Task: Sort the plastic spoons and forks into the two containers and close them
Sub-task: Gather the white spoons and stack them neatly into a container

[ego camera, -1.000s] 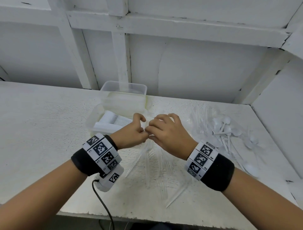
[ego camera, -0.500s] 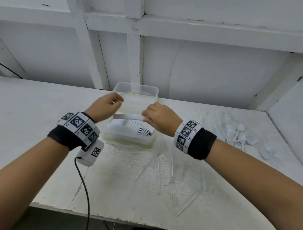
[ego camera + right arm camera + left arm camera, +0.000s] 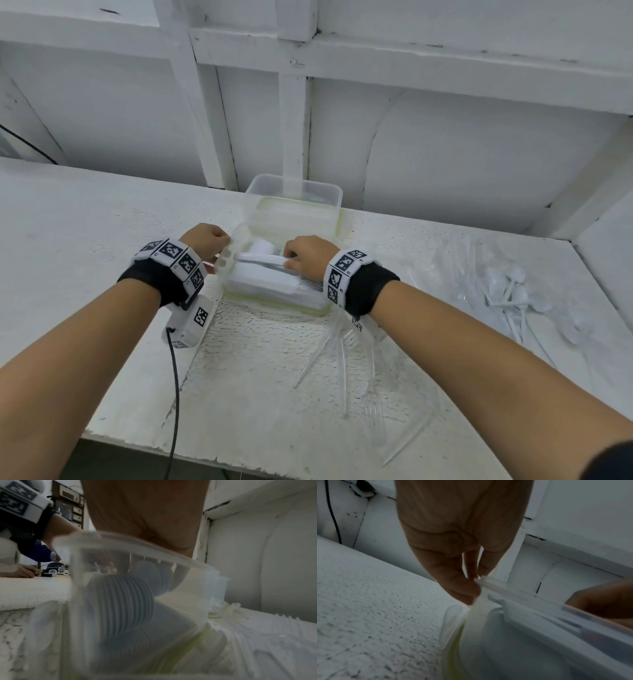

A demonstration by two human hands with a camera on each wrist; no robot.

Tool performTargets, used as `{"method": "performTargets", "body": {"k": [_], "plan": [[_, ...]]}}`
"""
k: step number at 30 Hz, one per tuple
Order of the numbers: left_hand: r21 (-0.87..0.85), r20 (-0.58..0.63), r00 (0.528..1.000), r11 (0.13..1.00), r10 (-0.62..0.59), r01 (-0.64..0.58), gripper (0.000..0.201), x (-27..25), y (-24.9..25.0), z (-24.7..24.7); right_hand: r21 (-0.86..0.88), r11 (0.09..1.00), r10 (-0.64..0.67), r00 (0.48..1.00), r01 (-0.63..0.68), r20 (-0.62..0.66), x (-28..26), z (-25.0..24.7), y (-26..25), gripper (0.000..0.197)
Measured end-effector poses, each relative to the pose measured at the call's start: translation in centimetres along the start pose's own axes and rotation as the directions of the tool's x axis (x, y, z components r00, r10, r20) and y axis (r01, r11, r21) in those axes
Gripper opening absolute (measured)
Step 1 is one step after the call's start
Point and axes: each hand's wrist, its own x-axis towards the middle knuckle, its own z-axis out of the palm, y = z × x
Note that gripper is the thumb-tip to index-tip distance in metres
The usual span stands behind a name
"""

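We see the left hand [image 3: 205, 240] in the middle left of the head frame, with fingers curled. In the left wrist view its fingertips [image 3: 464, 588] pinch the end of a bundle [image 3: 260, 262] of clear cutlery, just above the flap [image 3: 236, 250] of the near box [image 3: 274, 291]. The right hand [image 3: 308, 255] is at the centre of the head frame, and its curled fingers grip the other end of the same bundle. The bundle lies across the open top of the near box, a little tilted; we cannot tell if it has spoons or forks.

The near box is in the centre of the head frame. Inside it, white cutlery is stacked in rows, and the right wrist view shows the ribbed stacks [image 3: 123, 601] through the clear wall. Behind it, touching or just beside, stands the far box [image 3: 294, 202], clear and open, in the upper centre.

Below the near box, clear forks [image 3: 346, 359] lie scattered on the table [image 3: 85, 240], toward the lower centre. At the right side of the frame a heap of white spoons [image 3: 510, 291] lies on the table, well apart from the boxes. A black cable [image 3: 176, 394] hangs from the left wrist unit in the lower left.
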Motion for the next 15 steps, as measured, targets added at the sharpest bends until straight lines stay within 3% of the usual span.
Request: {"method": "performTargets", "body": {"k": [6,15], "plan": [[-0.010,0.003,1.000,1.000,0.013,-0.013,0.019,-0.15,-0.08,-0.11,0.147,0.988,0.038,0.999,-0.037,-0.003,-0.20,0.69,0.32,0.023],[-0.009,0.002,1.000,1.000,0.023,-0.023,0.019,0.24,-0.22,-0.10,0.121,0.986,0.106,0.993,-0.113,0.058,-0.04,0.08,0.11,0.033]]}}
